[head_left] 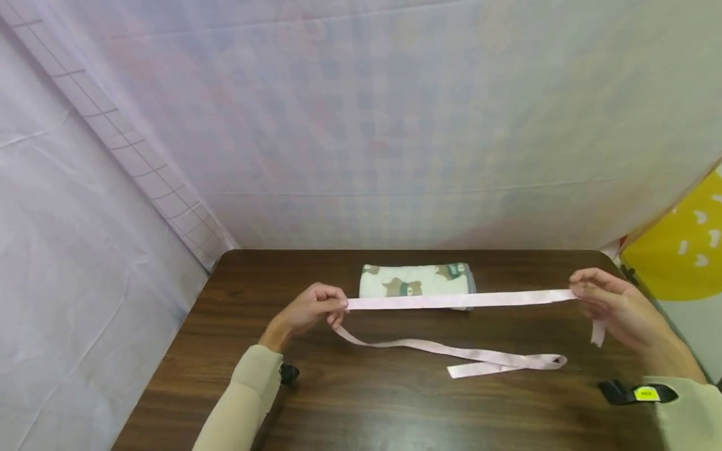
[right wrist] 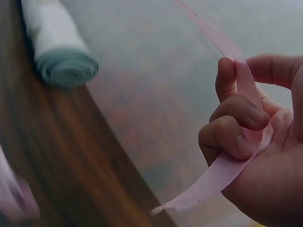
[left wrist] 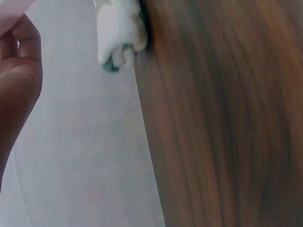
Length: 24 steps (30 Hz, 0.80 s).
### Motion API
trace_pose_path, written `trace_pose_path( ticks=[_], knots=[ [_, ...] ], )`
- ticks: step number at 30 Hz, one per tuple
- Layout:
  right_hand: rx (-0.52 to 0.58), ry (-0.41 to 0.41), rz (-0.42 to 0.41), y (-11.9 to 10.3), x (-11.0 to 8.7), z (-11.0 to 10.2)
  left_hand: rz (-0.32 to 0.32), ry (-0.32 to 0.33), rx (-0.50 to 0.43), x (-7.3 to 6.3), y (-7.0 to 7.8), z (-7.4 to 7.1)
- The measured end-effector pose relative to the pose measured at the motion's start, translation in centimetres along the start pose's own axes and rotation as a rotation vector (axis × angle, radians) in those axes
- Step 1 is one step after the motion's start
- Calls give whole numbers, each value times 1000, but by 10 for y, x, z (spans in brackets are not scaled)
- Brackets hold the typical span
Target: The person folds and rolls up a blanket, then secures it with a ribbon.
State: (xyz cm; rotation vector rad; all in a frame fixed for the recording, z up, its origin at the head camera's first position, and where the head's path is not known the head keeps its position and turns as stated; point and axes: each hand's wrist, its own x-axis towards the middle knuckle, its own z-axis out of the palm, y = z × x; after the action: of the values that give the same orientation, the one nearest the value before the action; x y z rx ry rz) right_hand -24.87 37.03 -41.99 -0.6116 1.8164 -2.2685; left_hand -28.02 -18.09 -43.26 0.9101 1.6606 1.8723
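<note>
A long pink ribbon [head_left: 417, 302] is stretched level between both hands above the table. My left hand [head_left: 310, 308] pinches it between thumb and finger; from there a loose length droops down to the table and doubles back near its end. On the other side my right hand [head_left: 615, 307] pinches the ribbon, and the right wrist view shows curled fingers [right wrist: 232, 135] over its short tail, whose end hangs free. Behind the taut stretch lies a rolled cloth [head_left: 414, 280], white with brown bears and a grey-green rolled end [right wrist: 68, 71]. The ribbon hides part of its front.
Everything lies over a dark wood-grain table [head_left: 361, 407]. A pale patterned curtain [head_left: 361, 125] hangs along its back edge, and a white sheet [head_left: 73, 282] hangs at the left. A yellow patterned item [head_left: 677, 250] is beyond the right back corner.
</note>
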Motion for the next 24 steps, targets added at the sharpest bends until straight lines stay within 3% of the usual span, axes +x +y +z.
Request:
trace_pose_path(
  ticks=[10, 16, 24],
  knots=[
    [-110, 173, 173, 19, -22, -36, -7, 6, 47, -35, 15, -25],
    [-135, 202, 183, 30, -31, -47, -39, 43, 113, -58, 22, -41],
    [-552, 320, 307, 35, -43, -60, -74, 99, 206, -93, 30, -63]
  ],
)
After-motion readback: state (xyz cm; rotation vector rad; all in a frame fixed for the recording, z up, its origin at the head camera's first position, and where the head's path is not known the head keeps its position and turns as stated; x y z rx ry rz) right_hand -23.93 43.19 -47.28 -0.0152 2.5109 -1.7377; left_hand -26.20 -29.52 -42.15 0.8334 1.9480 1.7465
